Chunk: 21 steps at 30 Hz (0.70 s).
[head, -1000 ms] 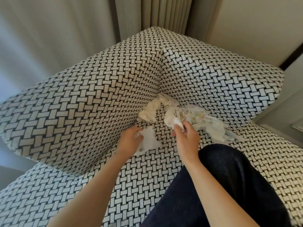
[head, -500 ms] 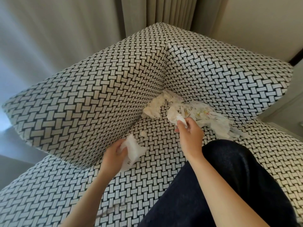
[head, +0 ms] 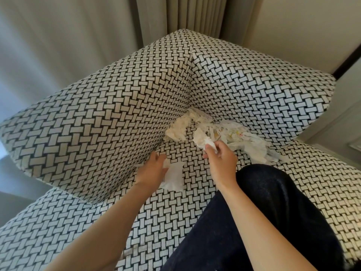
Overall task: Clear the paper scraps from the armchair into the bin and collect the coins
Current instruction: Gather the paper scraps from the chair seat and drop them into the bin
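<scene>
1. Paper scraps point(head: 230, 134): white, torn and crumpled, a few with coloured print, heaped in the far corner of the armchair point(head: 117, 114) seat, where two upright cushions meet
2. Right hand point(head: 220, 160) pinches a crumpled wad point(head: 211, 144) at the heap's near edge
3. Left hand point(head: 153, 170) grips a flat white sheet point(head: 174, 178), close against the left cushion
4. Bare seat lies near and left; a dark-trousered knee point(head: 273, 212) fills the near right
</scene>
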### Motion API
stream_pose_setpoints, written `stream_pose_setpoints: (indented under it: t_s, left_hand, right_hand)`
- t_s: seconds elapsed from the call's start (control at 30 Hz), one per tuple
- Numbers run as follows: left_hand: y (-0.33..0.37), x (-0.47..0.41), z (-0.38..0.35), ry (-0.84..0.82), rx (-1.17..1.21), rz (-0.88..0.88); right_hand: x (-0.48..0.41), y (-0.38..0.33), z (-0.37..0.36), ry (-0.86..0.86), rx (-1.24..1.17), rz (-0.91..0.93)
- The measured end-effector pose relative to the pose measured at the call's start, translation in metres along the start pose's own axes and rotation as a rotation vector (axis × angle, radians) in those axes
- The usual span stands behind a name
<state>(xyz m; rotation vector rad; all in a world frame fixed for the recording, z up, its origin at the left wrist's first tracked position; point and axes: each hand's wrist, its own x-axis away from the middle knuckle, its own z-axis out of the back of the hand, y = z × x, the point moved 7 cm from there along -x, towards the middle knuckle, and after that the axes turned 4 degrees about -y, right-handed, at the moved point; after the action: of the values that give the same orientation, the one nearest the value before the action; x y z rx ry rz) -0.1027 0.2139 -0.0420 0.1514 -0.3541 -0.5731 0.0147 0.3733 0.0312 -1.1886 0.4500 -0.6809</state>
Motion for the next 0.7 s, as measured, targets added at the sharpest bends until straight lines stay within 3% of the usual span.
stream_pose_setpoints:
  t_s: [0.2,0.37,0.57,0.7]
  left_hand:
    - [0.008,0.001,-0.006,0.043,-0.175,-0.074]
    - [0.011,-0.001,-0.011,-0.018,-0.300,-0.146]
    - [0.016,-0.018,0.006,-0.162,-0.055,-0.133]
    - [0.033,-0.028,0.026,-0.135,0.032,-0.150]
  right_hand:
    - [0.000,-0.001,-0.001,-0.015,-0.010,-0.024]
    - [0.001,-0.003,0.001,-0.039,-0.086,-0.066]
    - [0.000,-0.008,0.029,-0.059,-0.432,-0.197]
    - [-0.001,-0.017,0.062,-0.085,-0.514,-0.166]
